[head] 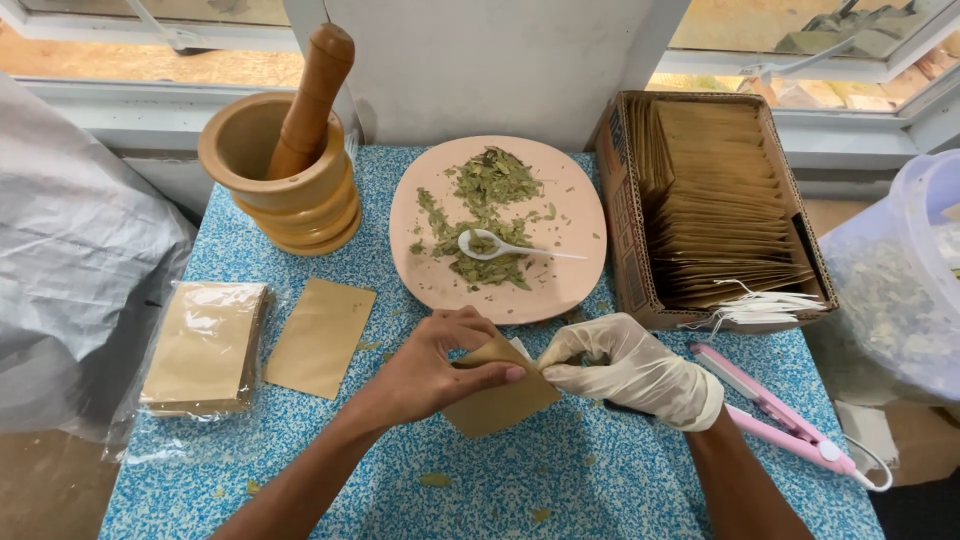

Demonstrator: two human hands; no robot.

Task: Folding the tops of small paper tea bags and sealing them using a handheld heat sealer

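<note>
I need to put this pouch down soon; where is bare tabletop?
Bare table lies near the front edge, below the loose brown pouch and wrapped pouch stack. Crowded: the back row of mortar, pink plate and cardboard box, and the pink sealer by the right hand.

small herbal-packing home workshop: wooden mortar (283, 175), dried leaves (483, 212), box of paper sachets (715, 205)

A blue-speckled table (300, 470) carries a pink plate (570, 225) at its middle back, with a wooden mortar (290, 185) left of the plate, a cardboard box (625, 240) right of it, and loose brown pouches (320, 335) nearer, to its left
</note>
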